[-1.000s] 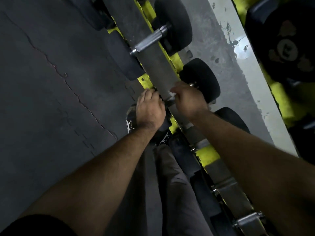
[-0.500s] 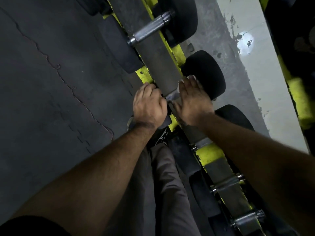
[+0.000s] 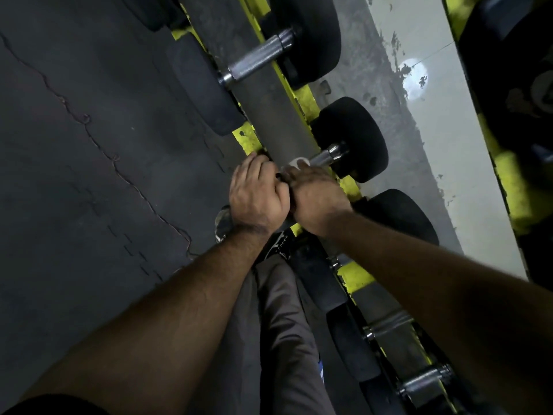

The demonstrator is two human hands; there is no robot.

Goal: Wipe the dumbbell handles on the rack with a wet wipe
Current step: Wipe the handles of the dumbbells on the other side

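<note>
A black dumbbell lies across the yellow-and-grey rack point(image 3: 270, 121). Its steel handle point(image 3: 324, 156) shows only near the far head point(image 3: 356, 136). My right hand point(image 3: 314, 194) is closed over the middle of that handle, with a white wet wipe point(image 3: 296, 162) peeking out at the fingertips. My left hand point(image 3: 254, 194) curls over the near end of the same dumbbell, touching the right hand; what it grips is hidden under the fingers.
Another dumbbell with a knurled handle point(image 3: 258, 59) rests farther along the rack. More handles point(image 3: 425, 380) sit on the rack nearer me. Dark cracked floor point(image 3: 89, 163) spreads to the left. My trouser leg point(image 3: 281, 330) and shoe are below the hands.
My right hand was flat with fingers stretched toward the far head; now it is curled around the handle with the wipe showing. My left hand stayed on the near end.
</note>
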